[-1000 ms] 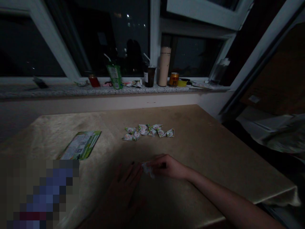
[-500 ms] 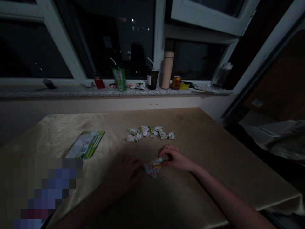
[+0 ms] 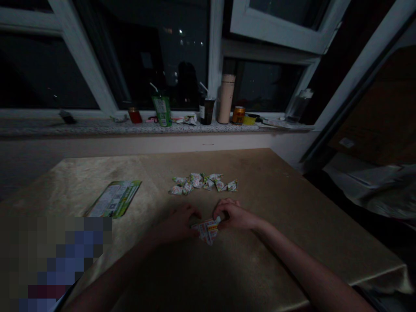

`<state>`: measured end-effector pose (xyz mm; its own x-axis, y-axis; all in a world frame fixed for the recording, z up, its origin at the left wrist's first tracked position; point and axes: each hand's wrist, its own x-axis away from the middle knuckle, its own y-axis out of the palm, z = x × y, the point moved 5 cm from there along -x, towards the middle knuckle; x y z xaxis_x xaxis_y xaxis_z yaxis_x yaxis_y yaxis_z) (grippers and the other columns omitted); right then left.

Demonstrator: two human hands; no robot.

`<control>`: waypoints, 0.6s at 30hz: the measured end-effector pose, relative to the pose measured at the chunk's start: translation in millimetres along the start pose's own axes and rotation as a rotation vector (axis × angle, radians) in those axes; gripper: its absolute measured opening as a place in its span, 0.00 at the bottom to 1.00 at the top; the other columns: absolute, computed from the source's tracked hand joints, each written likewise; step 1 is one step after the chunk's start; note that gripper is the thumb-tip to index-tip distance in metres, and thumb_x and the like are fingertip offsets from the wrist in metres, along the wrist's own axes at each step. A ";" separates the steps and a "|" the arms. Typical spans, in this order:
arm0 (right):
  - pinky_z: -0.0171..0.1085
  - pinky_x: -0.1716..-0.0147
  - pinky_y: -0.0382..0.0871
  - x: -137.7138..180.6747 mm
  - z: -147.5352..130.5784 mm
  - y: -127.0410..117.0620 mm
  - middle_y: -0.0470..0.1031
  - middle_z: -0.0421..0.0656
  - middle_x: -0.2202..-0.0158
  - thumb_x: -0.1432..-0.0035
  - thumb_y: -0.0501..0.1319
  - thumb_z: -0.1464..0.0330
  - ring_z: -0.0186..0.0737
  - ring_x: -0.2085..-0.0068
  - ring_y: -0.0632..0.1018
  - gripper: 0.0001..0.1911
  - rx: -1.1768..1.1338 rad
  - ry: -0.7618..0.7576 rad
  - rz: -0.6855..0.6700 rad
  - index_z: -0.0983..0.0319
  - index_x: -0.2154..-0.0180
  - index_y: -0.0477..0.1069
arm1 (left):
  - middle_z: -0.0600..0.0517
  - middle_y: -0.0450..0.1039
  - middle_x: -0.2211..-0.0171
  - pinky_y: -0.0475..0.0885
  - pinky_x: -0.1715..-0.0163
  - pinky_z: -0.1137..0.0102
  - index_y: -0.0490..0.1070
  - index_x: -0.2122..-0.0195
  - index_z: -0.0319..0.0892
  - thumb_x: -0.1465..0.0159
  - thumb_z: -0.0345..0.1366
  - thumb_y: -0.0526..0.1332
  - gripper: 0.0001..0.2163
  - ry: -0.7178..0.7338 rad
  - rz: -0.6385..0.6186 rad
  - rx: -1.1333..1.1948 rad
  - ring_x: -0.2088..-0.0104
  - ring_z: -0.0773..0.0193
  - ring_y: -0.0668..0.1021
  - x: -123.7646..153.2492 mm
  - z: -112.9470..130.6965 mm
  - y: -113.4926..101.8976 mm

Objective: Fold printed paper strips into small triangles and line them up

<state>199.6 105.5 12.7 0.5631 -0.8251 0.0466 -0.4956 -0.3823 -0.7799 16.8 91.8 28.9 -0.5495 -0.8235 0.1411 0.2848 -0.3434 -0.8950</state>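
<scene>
A small folded piece of printed paper (image 3: 208, 230), roughly triangular with red-and-white print and a yellow patch, lies low over the table between my hands. My right hand (image 3: 234, 215) pinches its upper right corner between thumb and index finger, the other fingers curled behind. At the left corner is my left hand (image 3: 180, 223), its thumb against the paper and its index finger arched above; the exact contact is dim. Beyond the hands, several white-and-green twisted wrapper pieces (image 3: 196, 180) sit in a cluster.
A flat green-and-white packet (image 3: 117, 198) lies on the gold tablecloth (image 3: 260, 173) at left. Along the windowsill (image 3: 107, 128) stand a green cup (image 3: 161, 110), a dark cup (image 3: 207, 110), a pink flask (image 3: 226, 99), an orange can (image 3: 238, 115) and a red jar (image 3: 134, 115).
My left hand, blurred before, has come up to the paper's left corner and is steadier. My right hand keeps its pinch. The view has shifted slightly.
</scene>
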 end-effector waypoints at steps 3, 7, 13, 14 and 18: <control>0.45 0.53 0.53 -5.8 -1.4 -1.5 0.70 0.40 0.62 0.59 0.72 0.70 0.46 0.53 0.67 0.17 0.020 0.036 -0.041 0.59 0.64 0.75 | 0.50 0.69 0.54 0.63 0.51 0.61 0.72 0.55 0.47 0.47 0.40 0.65 0.17 -0.018 -0.003 0.010 0.52 0.52 0.71 -3.4 1.1 0.8; 0.43 0.56 0.55 -13.0 -2.0 -2.0 0.68 0.37 0.66 0.63 0.74 0.69 0.43 0.58 0.69 0.22 0.040 0.071 -0.045 0.60 0.61 0.73 | 0.51 0.69 0.54 0.63 0.50 0.60 0.74 0.58 0.49 0.48 0.43 0.66 0.16 -0.046 -0.009 0.026 0.52 0.52 0.72 -3.7 4.0 1.4; 0.41 0.57 0.54 -15.4 -1.3 0.1 0.67 0.36 0.67 0.63 0.74 0.69 0.42 0.58 0.68 0.20 0.051 0.092 -0.033 0.58 0.64 0.75 | 0.48 0.67 0.52 0.60 0.49 0.54 0.74 0.59 0.46 0.49 0.48 0.67 0.19 -0.097 0.053 0.027 0.50 0.47 0.69 -1.3 12.5 3.1; 0.41 0.57 0.54 -15.5 -0.7 0.6 0.67 0.36 0.68 0.64 0.74 0.69 0.41 0.59 0.68 0.20 0.051 0.096 -0.031 0.58 0.64 0.76 | 0.47 0.67 0.52 0.60 0.50 0.54 0.74 0.59 0.45 0.49 0.48 0.67 0.19 -0.101 0.060 0.029 0.49 0.47 0.69 -1.2 13.8 3.8; 0.41 0.56 0.53 -15.0 0.8 1.1 0.67 0.36 0.68 0.64 0.74 0.68 0.41 0.59 0.68 0.21 0.031 0.102 -0.019 0.58 0.63 0.76 | 0.47 0.67 0.51 0.61 0.51 0.56 0.73 0.58 0.45 0.47 0.46 0.66 0.18 -0.088 0.062 0.052 0.49 0.47 0.68 -2.1 16.0 6.4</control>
<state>191.1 117.8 10.6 0.5012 -0.8564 0.1235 -0.4642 -0.3866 -0.7969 32.4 84.1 29.7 -0.4588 -0.8796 0.1253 0.3573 -0.3118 -0.8804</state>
